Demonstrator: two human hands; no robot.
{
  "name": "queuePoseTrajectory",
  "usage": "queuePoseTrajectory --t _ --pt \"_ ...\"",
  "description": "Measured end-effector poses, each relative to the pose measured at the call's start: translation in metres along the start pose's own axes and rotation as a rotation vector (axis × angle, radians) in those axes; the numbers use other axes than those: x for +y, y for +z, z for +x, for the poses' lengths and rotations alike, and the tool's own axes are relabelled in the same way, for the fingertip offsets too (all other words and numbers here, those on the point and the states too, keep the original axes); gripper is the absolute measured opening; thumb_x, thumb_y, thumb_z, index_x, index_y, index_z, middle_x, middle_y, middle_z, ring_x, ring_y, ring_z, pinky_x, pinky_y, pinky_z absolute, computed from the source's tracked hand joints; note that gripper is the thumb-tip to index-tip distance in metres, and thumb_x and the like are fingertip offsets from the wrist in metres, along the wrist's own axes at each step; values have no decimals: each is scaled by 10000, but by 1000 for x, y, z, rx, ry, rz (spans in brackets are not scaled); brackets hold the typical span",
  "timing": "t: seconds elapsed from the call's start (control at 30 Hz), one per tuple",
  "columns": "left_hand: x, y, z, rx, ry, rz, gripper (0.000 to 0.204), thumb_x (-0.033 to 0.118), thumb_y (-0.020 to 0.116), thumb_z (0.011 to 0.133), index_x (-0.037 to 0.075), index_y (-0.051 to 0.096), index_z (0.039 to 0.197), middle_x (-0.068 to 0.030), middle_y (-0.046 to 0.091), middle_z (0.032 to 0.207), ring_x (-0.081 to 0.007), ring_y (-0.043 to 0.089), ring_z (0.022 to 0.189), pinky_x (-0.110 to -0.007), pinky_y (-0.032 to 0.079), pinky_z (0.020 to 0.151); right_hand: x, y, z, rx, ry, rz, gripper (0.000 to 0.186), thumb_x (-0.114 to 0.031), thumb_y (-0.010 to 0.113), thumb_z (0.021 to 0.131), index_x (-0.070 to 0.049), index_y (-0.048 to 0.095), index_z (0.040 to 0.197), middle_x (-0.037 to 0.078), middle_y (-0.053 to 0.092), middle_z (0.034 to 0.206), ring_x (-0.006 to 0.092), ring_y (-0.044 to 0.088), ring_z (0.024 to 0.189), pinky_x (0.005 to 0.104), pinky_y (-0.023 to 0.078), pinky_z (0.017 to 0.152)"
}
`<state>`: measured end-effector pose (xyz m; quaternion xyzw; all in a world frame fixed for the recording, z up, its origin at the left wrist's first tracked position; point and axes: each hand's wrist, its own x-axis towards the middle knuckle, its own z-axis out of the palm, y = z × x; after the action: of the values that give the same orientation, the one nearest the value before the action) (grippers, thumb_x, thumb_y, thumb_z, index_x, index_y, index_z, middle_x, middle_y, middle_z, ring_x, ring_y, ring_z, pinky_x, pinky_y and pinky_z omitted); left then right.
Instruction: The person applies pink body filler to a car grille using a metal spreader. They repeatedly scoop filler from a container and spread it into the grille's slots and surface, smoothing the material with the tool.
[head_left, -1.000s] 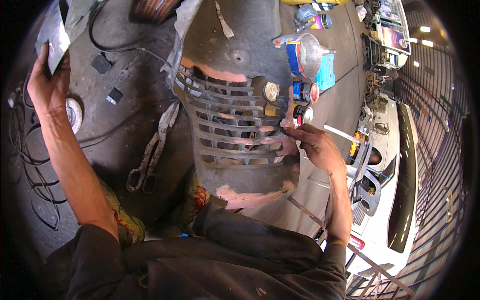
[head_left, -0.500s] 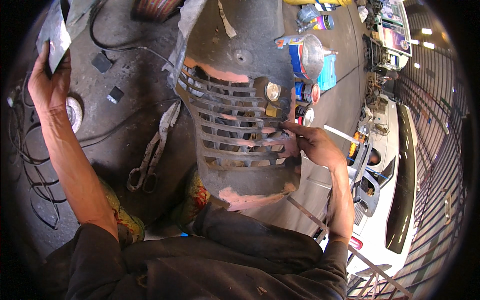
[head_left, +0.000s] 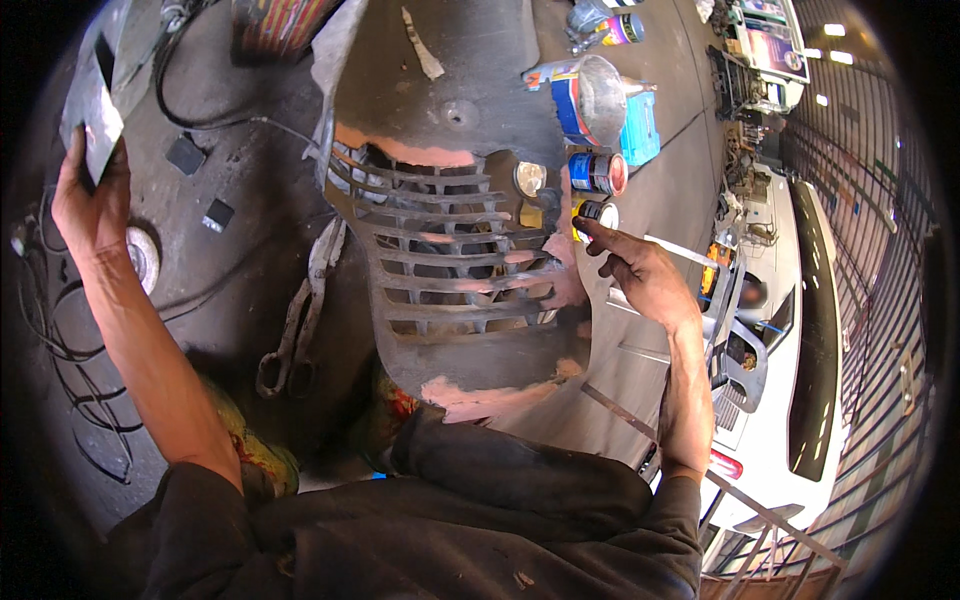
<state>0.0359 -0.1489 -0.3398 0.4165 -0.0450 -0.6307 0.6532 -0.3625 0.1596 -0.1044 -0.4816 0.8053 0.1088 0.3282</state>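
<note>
My left hand (head_left: 92,205) holds a shiny thin metal plate (head_left: 101,140) between thumb and fingers at the upper left. My right hand (head_left: 650,280) hovers at the right edge of a grey panel with a slatted grille (head_left: 440,350), its index finger stretched out, the others loosely bent and apart, with nothing visible in it. Pink filler (head_left: 470,395) patches the panel's lower edge, top slat and right side. Large shears (head_left: 295,330) lie left of the panel.
Several paint cans (head_left: 595,173), a large tin (head_left: 590,100) and a blue case (head_left: 637,135) stand beyond the panel's right edge. Cables (head_left: 65,370) and small dark blocks (head_left: 185,155) lie at left. A white vehicle (head_left: 760,430) and a metal frame stand at right.
My right hand has lifted off the pink-patched edge, its fingers spreading. The panel appears further left in the view, and my left hand with the plate sits lower.
</note>
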Motion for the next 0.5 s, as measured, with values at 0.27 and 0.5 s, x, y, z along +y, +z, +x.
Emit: queuePoseTrajectory --t 0.27,0.5 --pt "10 -5 6 -110 -89 -174 272 40 545 938 -102 548 1170 -192 595 1202 -301 568 1134 -436 426 1042 30 30 -5 61 -250 126 628 156 516 765 -162 575 1304 129 650 1147 264 648 905 352 524 808" --pt "14 -19 16 -234 -113 -202 246 34 562 927 -91 567 1139 -176 619 1162 -294 595 1096 -429 464 998 44 41 8 89 -304 129 566 158 500 777 -69 575 1290 124 641 1194 234 634 979 317 490 885"
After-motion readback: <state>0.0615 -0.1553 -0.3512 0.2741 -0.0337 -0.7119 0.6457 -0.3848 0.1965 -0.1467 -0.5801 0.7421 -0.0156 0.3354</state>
